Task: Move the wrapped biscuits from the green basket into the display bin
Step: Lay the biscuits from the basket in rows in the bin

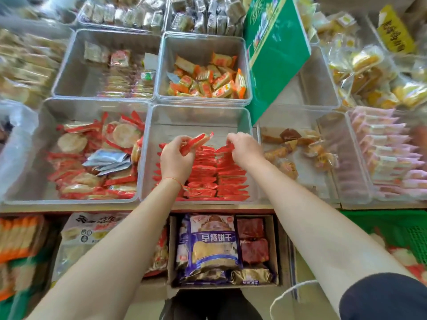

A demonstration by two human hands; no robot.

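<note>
**Both hands over the centre display bin**

Head view: The clear display bin [198, 116] stands in the front row of the shelf, between a bin of round crackers [92, 158] and a bin of brown wrapped cakes [298, 148]. Red wrapped biscuits [217, 179] lie inside it in two neat stacked columns that fill its near half.

The left hand [176, 158] is closed around a few red biscuit packets [197, 140], held tilted above the left column.

The right hand [246, 147] is curled with its fingertips pinching the far end of the right column; whether it grips a packet cannot be told.

The green basket [402, 227] sits low at the right edge, well apart from both hands, with packets inside.
</note>
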